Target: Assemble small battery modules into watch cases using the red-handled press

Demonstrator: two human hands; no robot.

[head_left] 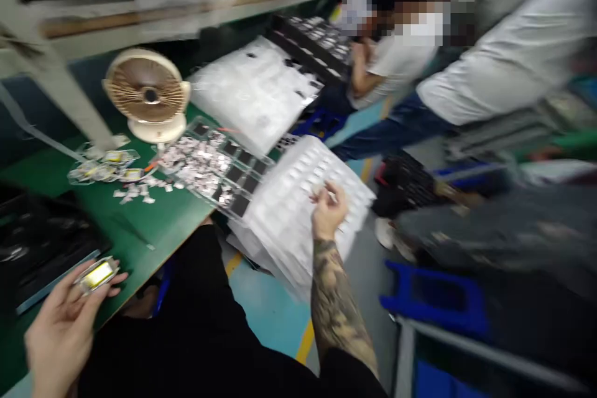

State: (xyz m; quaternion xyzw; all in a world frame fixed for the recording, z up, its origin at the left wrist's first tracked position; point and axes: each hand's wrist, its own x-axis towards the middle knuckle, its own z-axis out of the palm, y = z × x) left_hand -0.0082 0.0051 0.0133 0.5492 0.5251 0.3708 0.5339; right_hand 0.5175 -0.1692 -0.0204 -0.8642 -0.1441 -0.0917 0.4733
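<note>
My left hand (65, 323) is closed round the edges of a small clear-cased part (99, 275) with a bright yellow-and-white rectangle in it, near the front of the green table. On the right, my right hand (329, 211) is over a white moulded tray (298, 186) with rows of pockets. Its thumb and fingers are curled together; blur hides whether anything is between them. Several similar clear parts (114, 165) lie in a pile by the fan. A partitioned clear tray (242, 177) holds many small pale pieces (200, 161).
A cream fan (149, 93) stands on the green table (172, 230). Behind it lie white plastic-covered trays (252, 90). Tweezers (135, 233) and a black tray (41, 249) are at left. A blue stool (433, 298) and seated people are on the right.
</note>
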